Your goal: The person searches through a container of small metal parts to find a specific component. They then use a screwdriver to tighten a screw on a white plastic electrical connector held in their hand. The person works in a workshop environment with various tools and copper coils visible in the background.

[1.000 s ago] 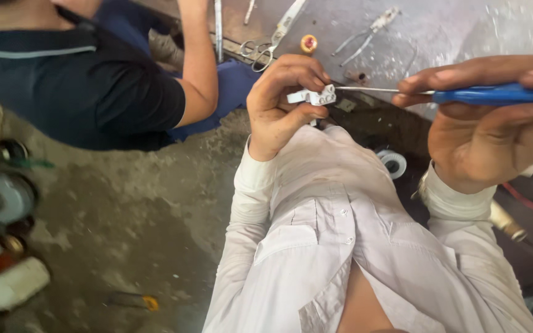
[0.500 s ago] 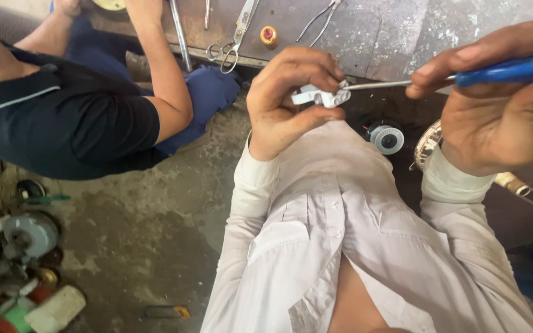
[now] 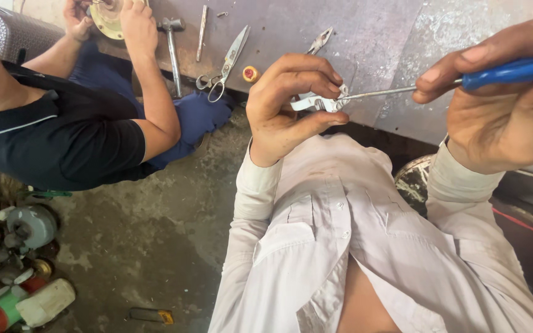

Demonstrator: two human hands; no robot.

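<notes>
- Small white part point(image 3: 319, 102): irregular, light-coloured piece with a few prongs or tabs, metal or plastic unclear. Mostly hidden by fingertips; exact shape hard to make out.
- Position: held up in the air in front of the person's chest, above the front edge of the grey metal counter point(image 3: 371, 37).
- Left hand point(image 3: 288, 105): closed around the white part, pinching it between thumb below and curled fingers above.
- Screwdriver point(image 3: 464, 80): thin steel shaft, blue handle. Tip meets the white part on its right side; handle runs off the right edge, its end cut off.
- Right hand point(image 3: 501, 114): gripping the blue handle, fingers wrapped over it, partly cut off at the frame edge.
- Both arms in pale shirt sleeves; lower shirt front hangs open.
- On the counter beyond: scissors point(image 3: 226, 65), a hammer point(image 3: 173, 46), pliers point(image 3: 319, 40), a small red-and-yellow round piece point(image 3: 251, 74).
- Upper left: another person in a dark shirt, both hands on a round pale disc point(image 3: 107, 15), cut off at the top edge.
- Bottom left on the floor: blurred clutter, hard to identify.
</notes>
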